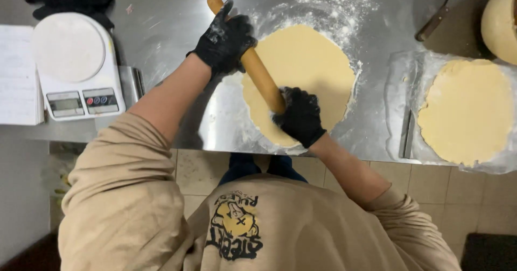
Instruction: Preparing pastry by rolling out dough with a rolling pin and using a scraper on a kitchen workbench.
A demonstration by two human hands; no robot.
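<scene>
Both gloved hands clamp a wooden rolling pin (253,61) lying slantwise across a flat round of yellow dough (312,72) on the floured steel table (172,18): left hand (225,39) near its upper end, right hand (300,116) at the lower; a white scale (75,66) stands left, a second dough round (466,109) right

rolling pin (253,61) on dough (307,72) | scale (75,66) left | second dough (466,109) right

The worktop (161,23) is brushed, glossy steel dusted with matt flour. The rolling pin (262,77) is smooth wood; the dough sheet (307,61) looks soft and matt. The scale (75,66) is smooth white plastic.
</scene>
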